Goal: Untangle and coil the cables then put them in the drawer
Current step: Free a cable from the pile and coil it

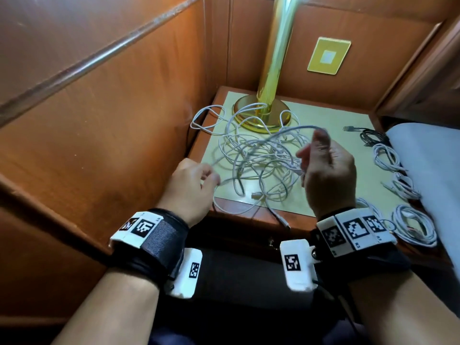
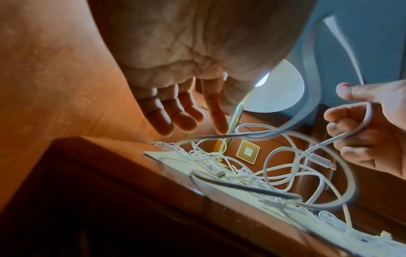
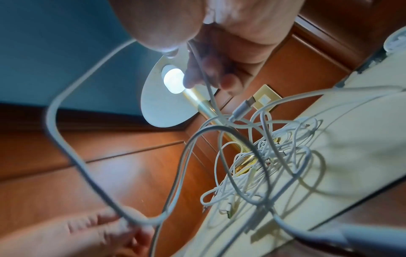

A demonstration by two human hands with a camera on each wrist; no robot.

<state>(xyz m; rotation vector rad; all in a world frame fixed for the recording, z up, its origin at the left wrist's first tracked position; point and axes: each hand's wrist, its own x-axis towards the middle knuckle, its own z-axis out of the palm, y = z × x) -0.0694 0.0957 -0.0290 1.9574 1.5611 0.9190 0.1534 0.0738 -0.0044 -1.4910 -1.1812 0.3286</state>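
Observation:
A tangle of white cables (image 1: 256, 158) (image 2: 219, 163) (image 3: 274, 151) lies on the nightstand top (image 1: 348, 125) in front of the lamp. My right hand (image 1: 326, 168) (image 2: 369, 130) (image 3: 219, 57) is raised above the tangle and grips one white cable (image 1: 293, 129) (image 3: 206, 83), whose plug (image 3: 243, 106) (image 2: 323, 160) hangs just under the fingers. That cable runs in a long loop down to my left hand (image 1: 196, 180) (image 3: 110, 231) at the near left corner. The left hand (image 2: 175, 113) has its fingers straight and spread, and the loop touches the fingertips.
A gold lamp base (image 1: 261, 113) stands at the back. Several coiled white cables (image 1: 388, 158) (image 1: 413, 225) and a black cable (image 1: 373, 135) lie along the right edge, beside a pale cushion (image 1: 428, 155). Wood panels close in the left and back. A small knob (image 1: 272, 242) shows below the front edge.

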